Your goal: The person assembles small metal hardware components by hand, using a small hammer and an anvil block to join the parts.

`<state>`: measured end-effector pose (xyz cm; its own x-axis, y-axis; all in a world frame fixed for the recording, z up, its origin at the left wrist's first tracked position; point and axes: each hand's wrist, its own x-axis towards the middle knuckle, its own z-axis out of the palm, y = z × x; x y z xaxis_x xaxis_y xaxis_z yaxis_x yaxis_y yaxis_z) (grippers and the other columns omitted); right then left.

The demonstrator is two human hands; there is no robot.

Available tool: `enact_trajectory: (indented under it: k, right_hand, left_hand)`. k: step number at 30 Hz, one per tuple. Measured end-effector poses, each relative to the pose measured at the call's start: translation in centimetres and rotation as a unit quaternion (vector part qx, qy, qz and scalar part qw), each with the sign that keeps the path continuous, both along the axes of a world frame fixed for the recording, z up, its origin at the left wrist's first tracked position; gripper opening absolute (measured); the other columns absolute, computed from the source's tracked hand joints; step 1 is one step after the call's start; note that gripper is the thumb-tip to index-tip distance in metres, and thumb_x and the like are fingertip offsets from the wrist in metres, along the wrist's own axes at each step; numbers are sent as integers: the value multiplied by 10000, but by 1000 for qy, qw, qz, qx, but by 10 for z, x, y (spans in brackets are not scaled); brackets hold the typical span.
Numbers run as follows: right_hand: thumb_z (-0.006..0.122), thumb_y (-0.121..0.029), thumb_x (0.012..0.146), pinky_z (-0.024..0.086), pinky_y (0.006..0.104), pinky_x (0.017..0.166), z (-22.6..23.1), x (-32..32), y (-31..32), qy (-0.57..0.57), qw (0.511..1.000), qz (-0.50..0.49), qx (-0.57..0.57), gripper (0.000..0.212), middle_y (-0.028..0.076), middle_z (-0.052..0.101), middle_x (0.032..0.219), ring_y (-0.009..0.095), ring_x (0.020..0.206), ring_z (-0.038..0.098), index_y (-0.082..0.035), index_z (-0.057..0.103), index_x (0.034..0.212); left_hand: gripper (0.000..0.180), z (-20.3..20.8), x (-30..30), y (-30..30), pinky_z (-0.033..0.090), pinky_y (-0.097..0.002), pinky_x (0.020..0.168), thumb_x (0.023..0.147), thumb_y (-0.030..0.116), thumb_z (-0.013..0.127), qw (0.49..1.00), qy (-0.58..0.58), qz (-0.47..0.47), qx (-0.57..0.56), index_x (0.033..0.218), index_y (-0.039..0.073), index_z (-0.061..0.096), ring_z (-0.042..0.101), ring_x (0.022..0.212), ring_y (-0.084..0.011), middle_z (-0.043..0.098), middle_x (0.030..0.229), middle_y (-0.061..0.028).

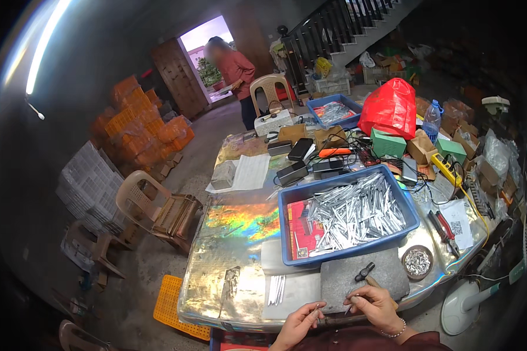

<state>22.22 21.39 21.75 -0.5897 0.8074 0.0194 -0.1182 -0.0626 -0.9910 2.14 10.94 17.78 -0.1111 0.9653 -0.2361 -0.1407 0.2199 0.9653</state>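
Left hand point(301, 323) and right hand point(377, 307) are hovering by the near edge of the grey slab point(341, 285); whether they are pinching anything, I cannot tell. Beside the right hand, the hammer point(365, 272) is lying where a stray knuckle could be knocking it.

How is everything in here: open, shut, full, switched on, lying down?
Left hand: fingertips pinched, anything held too small to tell
Right hand: fingertips pinched, likewise unclear
Hammer: lying on the grey slab
Blue tub: heaped with thin silver strips
Round dish: holding small silvery bits
Bottle: upright
Wooden door: open
Tube light: on
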Motion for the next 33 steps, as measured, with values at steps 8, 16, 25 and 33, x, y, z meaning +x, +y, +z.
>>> enact_trajectory:
  k: [8,16,25,33]
  right_hand:
    - [562,-97,923,507,216,604,-2,-6,5,1,999,40,-1,173,94,676,853,93,664,620,55,618,981]
    - [560,-87,923,496,214,580,-12,-3,4,18,999,35,-5,162,91,670,821,82,621,594,51,628,973]
    - [551,-109,931,456,178,492,-12,-1,-3,35,999,7,-32,181,112,660,773,60,547,561,53,623,968]
    - [560,-81,924,454,198,489,-10,-7,-5,22,999,13,-33,136,65,654,742,49,544,543,35,630,941]
  left_hand:
    - [305,5,1,4,388,-160,653,975,157,488,997,-73,16,-15,1233,0,534,467,719,-43,573,892,-12]
    - [309,1,11,13,391,-153,637,978,181,490,998,-50,-25,11,1250,48,548,461,696,-33,583,874,-3]
    - [305,7,17,17,414,-168,633,961,144,519,997,-43,-61,22,1245,38,555,494,705,-44,633,922,-30]
    - [310,-7,15,16,420,-169,627,963,133,510,995,-74,-54,36,1257,38,542,497,701,-34,643,931,-25]
